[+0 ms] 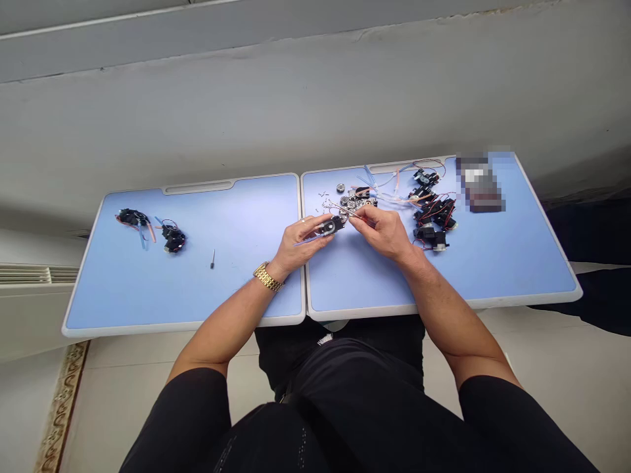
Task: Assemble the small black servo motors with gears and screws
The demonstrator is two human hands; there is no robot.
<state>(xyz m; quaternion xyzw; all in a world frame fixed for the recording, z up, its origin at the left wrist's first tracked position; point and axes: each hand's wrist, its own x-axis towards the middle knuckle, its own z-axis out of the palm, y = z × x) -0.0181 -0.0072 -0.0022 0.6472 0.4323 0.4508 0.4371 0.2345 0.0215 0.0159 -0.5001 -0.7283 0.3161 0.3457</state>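
Observation:
My left hand (296, 244), with a gold watch at the wrist, grips a small black device (331, 226) with a round grey face. A thin blue tube runs along its fingers. My right hand (383, 230) is closed around a slim metal tool (345, 209), whose thin end points left above the device. Something reddish shows at the fingers; the tool's exact kind is unclear. Just beyond both hands lie a round metal-looking part (340, 188), several similar parts in a cluster (355, 199), and scattered tiny screw-like pieces (324, 194).
Several black devices with wires (436, 210) are heaped to the right, with blue and orange tubes (389, 190) beside them. A blurred dark object (480, 187) lies far right. Two more wired devices (173, 236) and a small screwdriver-like tool (212, 259) rest on the left table (246, 289).

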